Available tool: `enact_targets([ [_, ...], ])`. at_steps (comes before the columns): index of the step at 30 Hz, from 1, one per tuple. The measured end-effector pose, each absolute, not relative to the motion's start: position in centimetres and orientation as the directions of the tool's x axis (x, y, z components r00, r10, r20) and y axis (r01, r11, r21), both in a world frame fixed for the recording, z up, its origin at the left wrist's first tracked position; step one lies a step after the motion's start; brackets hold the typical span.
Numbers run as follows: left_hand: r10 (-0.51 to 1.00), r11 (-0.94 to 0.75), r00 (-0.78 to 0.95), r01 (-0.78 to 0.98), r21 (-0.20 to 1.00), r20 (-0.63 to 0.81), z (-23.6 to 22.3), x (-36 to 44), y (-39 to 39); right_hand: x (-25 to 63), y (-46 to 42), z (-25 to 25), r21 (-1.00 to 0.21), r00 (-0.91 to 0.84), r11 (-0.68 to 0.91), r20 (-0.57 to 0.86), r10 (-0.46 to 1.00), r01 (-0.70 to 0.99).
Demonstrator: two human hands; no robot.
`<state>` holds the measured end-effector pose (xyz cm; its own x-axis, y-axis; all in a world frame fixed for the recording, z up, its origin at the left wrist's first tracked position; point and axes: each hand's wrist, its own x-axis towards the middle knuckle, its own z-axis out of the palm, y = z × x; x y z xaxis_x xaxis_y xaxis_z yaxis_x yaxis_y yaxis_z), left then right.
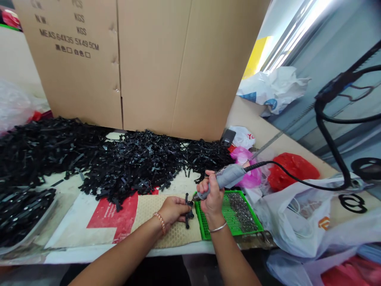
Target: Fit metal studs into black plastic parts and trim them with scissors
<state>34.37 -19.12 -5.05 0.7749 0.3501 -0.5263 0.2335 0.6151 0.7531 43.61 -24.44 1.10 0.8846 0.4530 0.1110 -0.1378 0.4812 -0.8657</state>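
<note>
Pinches black part [189, 215] in left hand [172, 210], left of green basket [200, 221], and clasps driver [229, 177] in right hand [213, 200], seemingly mid-fastening, needing steady pressure.

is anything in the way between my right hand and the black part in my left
Only the grey tool in the right hand comes between it and the black part in the left hand; nothing else visible does. The green tray sits beside the part.
</note>
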Motion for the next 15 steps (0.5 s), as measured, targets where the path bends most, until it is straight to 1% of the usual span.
enact_targets([
  [9,0.358,0.614,0.775,0.225,0.757,-0.521,-4.91,34.41,-19.14,43.65,-24.62,0.94,-0.861,0.893,0.495,0.127,0.433,-0.117],
  [15,0.349,0.606,0.775,0.241,0.758,-0.526,-5.22,34.49,-19.18,43.73,-24.57,0.54,-0.870,0.881,0.485,0.155,0.447,-0.093],
])
